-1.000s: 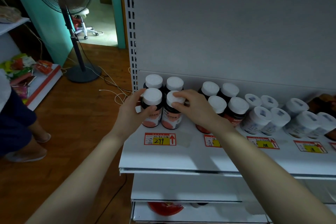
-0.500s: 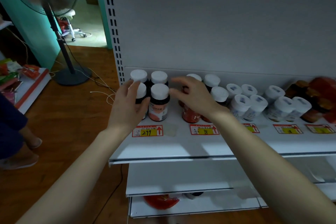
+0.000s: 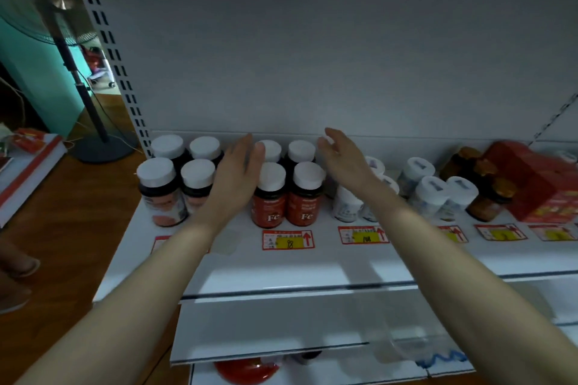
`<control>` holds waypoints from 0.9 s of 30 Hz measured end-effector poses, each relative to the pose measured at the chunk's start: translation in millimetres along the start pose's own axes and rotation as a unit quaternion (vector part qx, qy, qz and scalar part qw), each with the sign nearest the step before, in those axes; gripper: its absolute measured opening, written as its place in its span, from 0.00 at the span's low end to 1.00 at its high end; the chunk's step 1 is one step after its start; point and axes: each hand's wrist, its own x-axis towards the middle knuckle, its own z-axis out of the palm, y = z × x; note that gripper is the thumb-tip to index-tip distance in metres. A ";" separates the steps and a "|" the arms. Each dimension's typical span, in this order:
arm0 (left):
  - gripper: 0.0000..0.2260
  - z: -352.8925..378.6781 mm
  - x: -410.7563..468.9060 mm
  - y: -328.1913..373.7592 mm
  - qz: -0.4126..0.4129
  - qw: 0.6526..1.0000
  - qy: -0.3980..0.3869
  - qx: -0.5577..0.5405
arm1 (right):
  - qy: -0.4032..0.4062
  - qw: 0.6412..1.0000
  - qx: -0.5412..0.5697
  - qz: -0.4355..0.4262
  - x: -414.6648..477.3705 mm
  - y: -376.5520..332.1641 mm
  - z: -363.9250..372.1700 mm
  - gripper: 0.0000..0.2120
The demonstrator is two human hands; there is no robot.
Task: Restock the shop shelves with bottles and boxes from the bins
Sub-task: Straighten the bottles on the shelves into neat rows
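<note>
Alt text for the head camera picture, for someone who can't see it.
A person's open left hand and right hand flank four red Fe bottles on a white shop shelf. Dark bottles stand left of them, white bottles right.

Left hand and right hand flat, fingers straight.

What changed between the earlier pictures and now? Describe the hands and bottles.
Both hands let go of the pink-labelled bottles and moved right: the left hand and right hand, now open, flank the red Fe bottles. All bottles stayed upright in their groups on the shelf.
</note>
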 end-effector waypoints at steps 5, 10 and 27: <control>0.22 22.8 11.1 -8.0 -0.102 0.990 -0.020 -0.097 | -0.053 0.998 0.019 0.017 13.2 5.6 24.1 0.24; 0.21 27.3 8.6 -13.8 -0.102 0.985 -0.054 -0.130 | -0.084 0.995 0.052 0.030 17.0 15.8 33.2 0.24; 0.28 9.0 1.7 -14.9 0.053 0.991 -0.034 0.114 | -0.087 0.991 -0.080 -0.060 3.2 6.8 -10.3 0.21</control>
